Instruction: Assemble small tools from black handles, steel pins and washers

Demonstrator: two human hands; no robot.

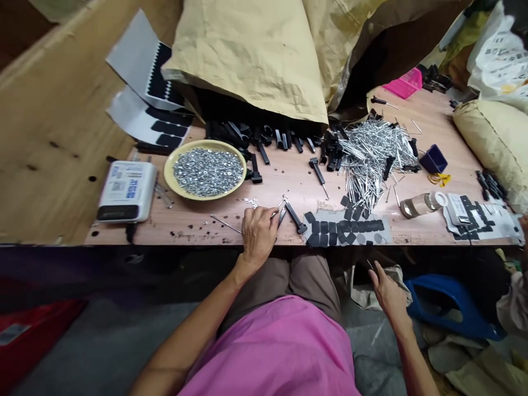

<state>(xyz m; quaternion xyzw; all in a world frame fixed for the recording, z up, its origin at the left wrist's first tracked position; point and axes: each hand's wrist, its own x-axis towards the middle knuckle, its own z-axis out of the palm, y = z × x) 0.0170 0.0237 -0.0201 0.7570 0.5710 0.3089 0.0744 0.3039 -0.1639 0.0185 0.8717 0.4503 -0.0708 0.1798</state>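
Observation:
My left hand [259,231] rests at the table's front edge, fingers curled together. Its fingertips are beside small metal bits and a black plastic handle piece [295,217]; what they pinch is too small to make out. A thin metal rod [224,223] lies to its left, and a few loose washers [251,202] lie just beyond. My right hand [388,291] hangs below the table edge on the right, thumb and forefinger closed around a thin metal pin [370,265]. Close to the table edge, between the hands, is a sheet of black adhesive pads [381,237].
A yellow bowl [170,184] full of washers stands at left beside a white device [127,187]. Metal rods [371,154] are heaped at right, near a clear bottle [418,205]. Paper sacks [251,55] rise behind. A blue stool [449,302] stands below right.

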